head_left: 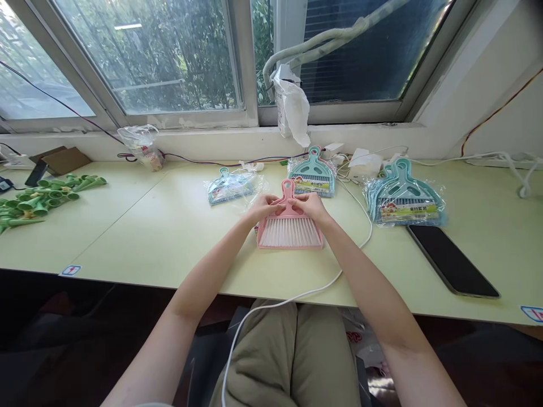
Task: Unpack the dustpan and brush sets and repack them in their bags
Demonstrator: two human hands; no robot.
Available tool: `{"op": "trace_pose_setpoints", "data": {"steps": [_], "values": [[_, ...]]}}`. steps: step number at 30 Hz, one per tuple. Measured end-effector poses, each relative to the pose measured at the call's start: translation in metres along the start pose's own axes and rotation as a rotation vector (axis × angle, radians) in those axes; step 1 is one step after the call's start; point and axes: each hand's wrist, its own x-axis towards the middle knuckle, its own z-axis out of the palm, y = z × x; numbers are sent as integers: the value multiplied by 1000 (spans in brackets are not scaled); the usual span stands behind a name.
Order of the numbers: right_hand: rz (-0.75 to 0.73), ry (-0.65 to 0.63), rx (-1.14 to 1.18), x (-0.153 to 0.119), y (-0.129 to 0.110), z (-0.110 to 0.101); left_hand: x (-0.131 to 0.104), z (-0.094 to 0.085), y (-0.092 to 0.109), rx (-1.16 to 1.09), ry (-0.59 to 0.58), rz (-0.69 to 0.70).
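The pink brush (290,230) is held now, nested in its pink dustpan (320,246), at the middle of the counter (169,226); its left shoulder is gripped by the left hand (265,207), its right by the right hand (313,206), fingers closed narrow, partly hidden; a bagged teal set (314,171) is seen just behind; a phone (453,261) is seen off right.

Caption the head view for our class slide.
Left hand and right hand on a pink brush in its dustpan, wrapped teal sets nearby.
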Motion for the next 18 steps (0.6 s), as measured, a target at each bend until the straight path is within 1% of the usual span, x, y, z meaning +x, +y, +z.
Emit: {"op": "trace_pose_setpoints", "data": {"steps": [7,12,16,18], "values": [[19,20,16,0,1,5,-1,-3,1,-55,-17,8],[25,39,38,1,4,6,-3,-1,2,-75,4,8],[10,60,46,1,-1,4,-4,0,8,-85,17,41],[5,57,57,-1,-6,3,-5,-2,9,-100,3,52]]}}
